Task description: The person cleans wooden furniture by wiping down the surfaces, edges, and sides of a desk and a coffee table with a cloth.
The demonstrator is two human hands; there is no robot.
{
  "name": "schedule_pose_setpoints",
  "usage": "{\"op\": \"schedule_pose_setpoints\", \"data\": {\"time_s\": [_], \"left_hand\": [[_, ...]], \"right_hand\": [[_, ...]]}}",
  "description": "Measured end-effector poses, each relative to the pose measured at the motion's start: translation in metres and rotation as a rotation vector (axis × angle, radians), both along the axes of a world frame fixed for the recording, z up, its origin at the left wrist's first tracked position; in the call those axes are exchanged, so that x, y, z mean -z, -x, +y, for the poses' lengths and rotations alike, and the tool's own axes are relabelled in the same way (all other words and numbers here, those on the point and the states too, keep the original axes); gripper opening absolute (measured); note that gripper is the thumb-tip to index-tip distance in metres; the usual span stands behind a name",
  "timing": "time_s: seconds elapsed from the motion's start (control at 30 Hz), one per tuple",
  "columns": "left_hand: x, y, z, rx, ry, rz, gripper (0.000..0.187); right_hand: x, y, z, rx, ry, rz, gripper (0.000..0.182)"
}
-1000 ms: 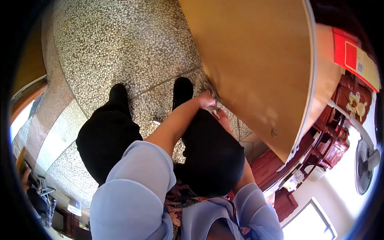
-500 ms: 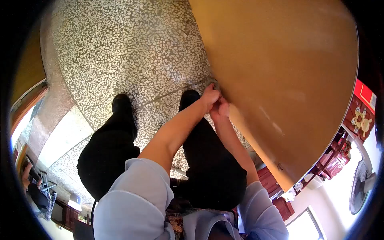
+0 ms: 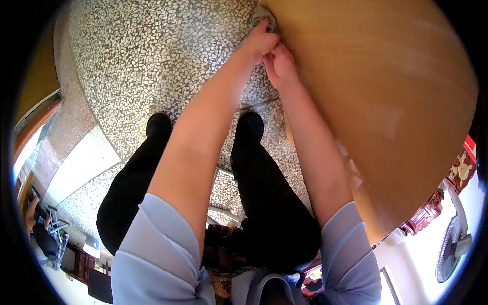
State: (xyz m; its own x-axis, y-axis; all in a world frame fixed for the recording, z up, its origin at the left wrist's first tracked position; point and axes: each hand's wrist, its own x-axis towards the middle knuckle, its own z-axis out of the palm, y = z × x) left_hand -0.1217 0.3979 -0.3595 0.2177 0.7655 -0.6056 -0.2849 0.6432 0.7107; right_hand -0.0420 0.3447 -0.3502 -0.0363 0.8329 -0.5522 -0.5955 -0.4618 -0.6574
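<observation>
My left hand [image 3: 262,42] is closed on a crumpled grey cloth [image 3: 264,19] at the near-left edge of a large brown board [image 3: 376,96]. Part of the cloth shows beyond my fingers, beside the board. My right hand [image 3: 281,63] sits just behind the left, its fingers curled and touching the left hand. Whatever it may grip is hidden. Both arms are stretched forward, the right one running alongside the board's edge.
Speckled terrazzo floor [image 3: 147,61] spreads left of the board, with my two black shoes on it. A fan [image 3: 451,249] stands at the right. At the far left a person [image 3: 43,236] sits low by a folding stool [image 3: 57,223].
Both hands, with the grey cloth, have slid forward along the board's edge, away from my body. My arms are now straighter, and the view has shifted slightly.
</observation>
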Motion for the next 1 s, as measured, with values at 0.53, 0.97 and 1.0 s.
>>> {"op": "schedule_pose_setpoints", "data": {"time_s": [0.53, 0.97, 1.0], "left_hand": [[0.012, -0.092, -0.260, 1.023, 0.117, -0.033, 0.019], [-0.128, -0.073, -0.224, 1.080, 0.234, -0.380, 0.022], [-0.144, -0.071, -0.219, 1.081, 0.175, -0.401, 0.025]], "right_hand": [[-0.045, -0.093, -0.340, -0.333, 0.414, -0.787, 0.042], [-0.131, -0.084, -0.331, 0.767, 0.075, 0.341, 0.037], [-0.143, -0.082, -0.334, 0.707, -0.019, 0.316, 0.037]]}}
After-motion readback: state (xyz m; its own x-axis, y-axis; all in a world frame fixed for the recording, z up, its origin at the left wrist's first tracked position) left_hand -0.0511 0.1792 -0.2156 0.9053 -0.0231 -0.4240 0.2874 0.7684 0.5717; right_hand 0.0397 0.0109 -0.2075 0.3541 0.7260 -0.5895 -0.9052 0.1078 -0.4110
